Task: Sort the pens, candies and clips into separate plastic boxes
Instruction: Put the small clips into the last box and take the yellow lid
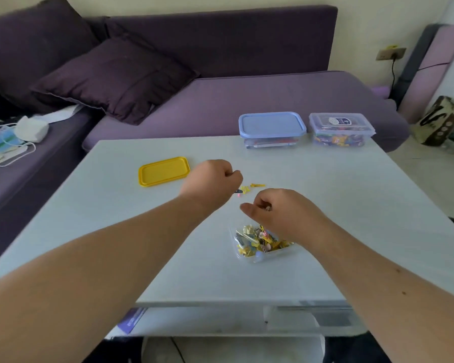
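So the surface (142,231) is a smooth, pale matte tabletop. Near the front sits a clear, thin-walled plastic box (260,254) with rounded corners, piled with small clips (257,239), mostly yellow with bits of cream and pink. The right hand (278,213) hovers right over that box, fingers curled in with the thumb sticking out left; can't tell if it's pinching anything. The left hand (212,179) is balled up just past it, fingers tucked under, and whether it's got something is hidden too. A few loose clips (249,188) lie between the two hands. A glossy yellow lid (164,171), flat with rounded corners, lies off to the left. At the far edge stand a blue-lidded box (271,129) and a clear-lidded box (341,129) packed with colourful candies (338,140), side by side.
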`<action>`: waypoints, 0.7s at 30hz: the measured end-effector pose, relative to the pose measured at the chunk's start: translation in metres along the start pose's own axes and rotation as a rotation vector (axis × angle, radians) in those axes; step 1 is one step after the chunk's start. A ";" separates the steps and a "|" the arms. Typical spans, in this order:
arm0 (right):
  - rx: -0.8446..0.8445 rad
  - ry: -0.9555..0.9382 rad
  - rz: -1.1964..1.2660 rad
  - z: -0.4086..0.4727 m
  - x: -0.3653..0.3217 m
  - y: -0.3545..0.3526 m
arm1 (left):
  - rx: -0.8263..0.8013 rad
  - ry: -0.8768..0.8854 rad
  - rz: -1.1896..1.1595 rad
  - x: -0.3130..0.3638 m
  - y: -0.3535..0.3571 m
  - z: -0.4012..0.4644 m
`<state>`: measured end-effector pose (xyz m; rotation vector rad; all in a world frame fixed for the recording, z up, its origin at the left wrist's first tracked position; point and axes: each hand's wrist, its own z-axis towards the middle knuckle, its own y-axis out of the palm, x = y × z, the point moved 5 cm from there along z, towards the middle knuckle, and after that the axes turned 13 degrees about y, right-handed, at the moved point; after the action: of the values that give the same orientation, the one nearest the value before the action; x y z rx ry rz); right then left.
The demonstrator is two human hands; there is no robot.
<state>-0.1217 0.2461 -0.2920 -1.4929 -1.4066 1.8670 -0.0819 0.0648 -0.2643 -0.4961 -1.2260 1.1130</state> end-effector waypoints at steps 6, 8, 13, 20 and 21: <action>0.045 0.013 0.076 0.004 0.020 -0.023 | -0.120 0.113 0.140 0.044 0.004 -0.016; 0.023 0.060 0.106 0.009 0.029 -0.027 | -0.182 0.140 0.225 0.053 0.016 -0.021; -0.016 0.086 0.098 0.019 0.044 -0.028 | -0.381 0.131 0.290 0.061 0.049 -0.029; -0.037 0.062 0.086 0.043 0.050 -0.026 | -0.352 -0.040 0.075 0.023 0.032 -0.002; -0.043 0.064 0.095 0.050 0.051 -0.025 | -0.384 -0.043 0.140 0.014 0.032 0.001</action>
<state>-0.1917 0.2728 -0.3001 -1.6523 -1.3777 1.8370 -0.0965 0.0905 -0.2836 -0.8635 -1.4694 1.0093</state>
